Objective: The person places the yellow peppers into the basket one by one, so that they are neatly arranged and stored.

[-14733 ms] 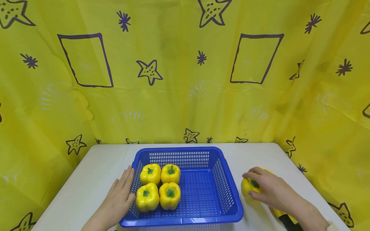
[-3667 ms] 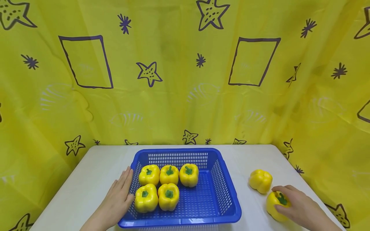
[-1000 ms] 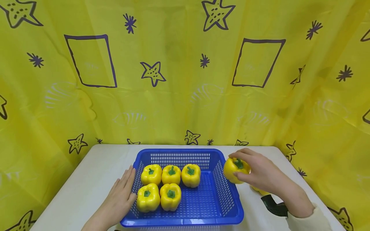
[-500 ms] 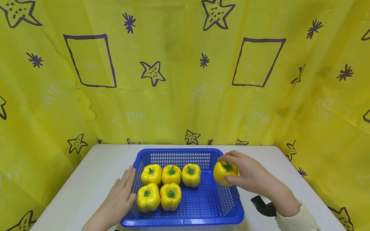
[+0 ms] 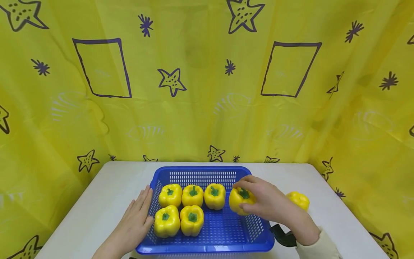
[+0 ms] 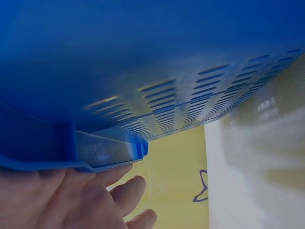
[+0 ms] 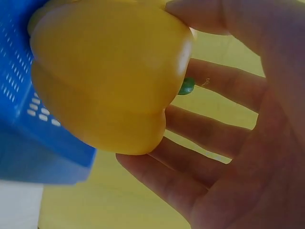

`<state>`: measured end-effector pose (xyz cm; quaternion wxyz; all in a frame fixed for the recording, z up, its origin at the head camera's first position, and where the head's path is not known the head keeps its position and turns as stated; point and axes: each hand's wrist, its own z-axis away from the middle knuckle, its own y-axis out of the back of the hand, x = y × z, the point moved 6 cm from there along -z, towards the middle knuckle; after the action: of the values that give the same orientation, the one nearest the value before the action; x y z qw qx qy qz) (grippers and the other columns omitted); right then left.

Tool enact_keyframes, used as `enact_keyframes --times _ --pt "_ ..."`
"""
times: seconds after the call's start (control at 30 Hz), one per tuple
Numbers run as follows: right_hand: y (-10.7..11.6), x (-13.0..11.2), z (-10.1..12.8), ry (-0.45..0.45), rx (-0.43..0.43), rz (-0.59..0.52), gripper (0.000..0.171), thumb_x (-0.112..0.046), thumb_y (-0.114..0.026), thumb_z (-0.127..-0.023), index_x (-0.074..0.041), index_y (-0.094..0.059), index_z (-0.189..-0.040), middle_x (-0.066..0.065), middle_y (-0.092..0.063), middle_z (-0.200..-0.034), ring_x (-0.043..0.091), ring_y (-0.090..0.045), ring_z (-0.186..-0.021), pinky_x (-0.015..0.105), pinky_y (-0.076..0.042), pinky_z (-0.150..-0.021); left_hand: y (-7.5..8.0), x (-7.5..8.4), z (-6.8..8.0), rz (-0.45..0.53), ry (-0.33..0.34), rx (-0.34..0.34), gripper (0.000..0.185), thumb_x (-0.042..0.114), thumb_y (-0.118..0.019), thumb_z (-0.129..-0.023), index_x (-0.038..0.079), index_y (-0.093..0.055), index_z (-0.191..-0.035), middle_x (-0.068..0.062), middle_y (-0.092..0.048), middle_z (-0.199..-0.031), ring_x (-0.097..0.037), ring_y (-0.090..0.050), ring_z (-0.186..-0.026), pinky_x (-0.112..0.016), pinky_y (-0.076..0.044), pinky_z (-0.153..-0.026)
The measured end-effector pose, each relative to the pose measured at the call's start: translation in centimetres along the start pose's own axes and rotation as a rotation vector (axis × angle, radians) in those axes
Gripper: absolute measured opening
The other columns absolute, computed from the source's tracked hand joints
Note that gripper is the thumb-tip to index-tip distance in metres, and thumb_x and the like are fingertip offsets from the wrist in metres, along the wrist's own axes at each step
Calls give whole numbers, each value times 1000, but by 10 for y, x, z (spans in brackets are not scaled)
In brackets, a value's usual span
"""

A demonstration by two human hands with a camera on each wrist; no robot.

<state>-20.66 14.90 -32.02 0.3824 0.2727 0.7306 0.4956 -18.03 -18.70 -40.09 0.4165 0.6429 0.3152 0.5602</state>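
Observation:
My right hand grips a yellow bell pepper with a green stem, thumb on the near side and fingers on the far side. That pepper is over the right part of a blue plastic basket. In the right wrist view the held pepper fills much of the picture, with the stem toward my palm. My left hand rests with straight fingers against the basket's left rim. The left wrist view shows its fingers at the basket's outer edge. Several yellow peppers stand stem-up in the basket's left and middle.
Another yellow pepper lies on the white table right of the basket, partly behind my right forearm. A black strap hangs at my right wrist. A yellow patterned curtain surrounds the table's back and sides.
My right hand took a pepper from the table's right side and has carried it left, past the basket's right rim and over its inside. Earlier, another pepper joined the back row. My left hand stayed put.

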Motion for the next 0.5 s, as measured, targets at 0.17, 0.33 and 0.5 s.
enact_keyframes --times 0.17,0.33,0.5 --pt "-10 -10 -8 35 -19 -7 40 -24 -74 -77 -19 -70 -117 -5 -64 -115 8 -59 -93 27 -55 -78 -1 -1 0 8 4 -1 72 17 -45 -96 -1 -12 -158 -20 -7 -166 -44 -10 -152 -67 -9 -119" --pt "-21 -17 -13 40 -50 -16 41 -25 -74 -77 -19 -70 -118 -5 -64 -118 9 -60 -96 28 -56 -80 -2 0 0 16 1 3 72 17 -45 -96 -1 -13 -158 -19 -8 -166 -44 -10 -152 -67 -9 -119" --pt "-29 -23 -16 68 -65 -27 42 -25 -74 -76 -20 -69 -118 -5 -64 -117 10 -59 -97 30 -55 -81 0 1 0 21 -2 12 71 16 -45 -96 -1 -13 -157 -18 -7 -167 -43 -10 -153 -67 -8 -119"
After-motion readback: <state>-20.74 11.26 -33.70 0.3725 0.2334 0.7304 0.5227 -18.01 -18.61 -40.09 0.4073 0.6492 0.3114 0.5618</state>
